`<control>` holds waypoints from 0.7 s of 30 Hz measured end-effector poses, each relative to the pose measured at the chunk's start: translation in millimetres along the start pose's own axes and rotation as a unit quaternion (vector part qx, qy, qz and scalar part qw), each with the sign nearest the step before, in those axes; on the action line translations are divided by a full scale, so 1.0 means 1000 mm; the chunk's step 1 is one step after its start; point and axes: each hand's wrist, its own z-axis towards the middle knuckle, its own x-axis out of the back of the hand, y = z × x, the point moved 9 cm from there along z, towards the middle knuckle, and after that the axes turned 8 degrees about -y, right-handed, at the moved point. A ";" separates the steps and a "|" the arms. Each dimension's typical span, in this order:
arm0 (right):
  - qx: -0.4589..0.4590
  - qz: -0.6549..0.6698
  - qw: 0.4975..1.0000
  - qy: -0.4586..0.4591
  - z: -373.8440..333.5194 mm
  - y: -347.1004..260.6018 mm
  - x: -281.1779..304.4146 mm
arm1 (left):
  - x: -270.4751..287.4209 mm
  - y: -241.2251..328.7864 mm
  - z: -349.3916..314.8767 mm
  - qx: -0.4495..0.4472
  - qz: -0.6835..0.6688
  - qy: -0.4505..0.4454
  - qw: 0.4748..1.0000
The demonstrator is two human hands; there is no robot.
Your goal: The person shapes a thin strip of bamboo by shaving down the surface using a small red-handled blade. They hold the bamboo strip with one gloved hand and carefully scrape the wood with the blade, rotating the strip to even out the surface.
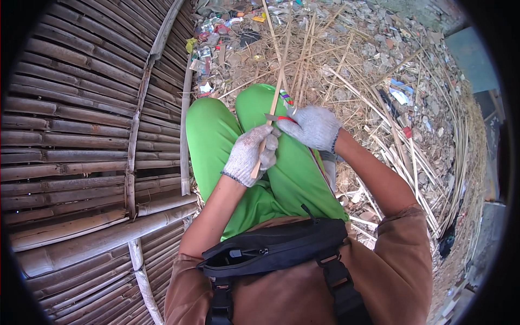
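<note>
My left hand (251, 153), in a greyish white knit glove, is closed round the near part of a bamboo strip (277, 92). The strip slants up and away over my right knee, and its short near end sticks out below the fist. My right hand (314, 128), gloved the same way, grips a knife (272, 117) with a red handle. Its short blade points left and lies at the strip, just beyond my left hand; whether it cuts into the strip I cannot tell. Both hands are above my green trousers (208, 141).
A bamboo slat wall (81, 130) rises close on my left. Loose bamboo strips (309, 59) lie ahead, with more long strips (401, 146) at the right. Litter and shavings cover the ground (379, 65). A black waist bag (276, 246) rests against my front.
</note>
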 end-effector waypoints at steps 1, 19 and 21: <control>-0.002 -0.001 1.000 0.001 -0.001 0.001 0.001 | -0.004 0.000 0.007 -0.001 -0.054 -0.025 0.998; -0.015 -0.004 1.000 0.014 0.003 0.001 -0.003 | -0.003 -0.009 -0.058 0.020 -0.190 -0.044 0.981; -0.006 -0.013 1.000 0.002 0.005 0.001 -0.005 | -0.005 -0.008 -0.072 0.025 -0.189 -0.043 0.981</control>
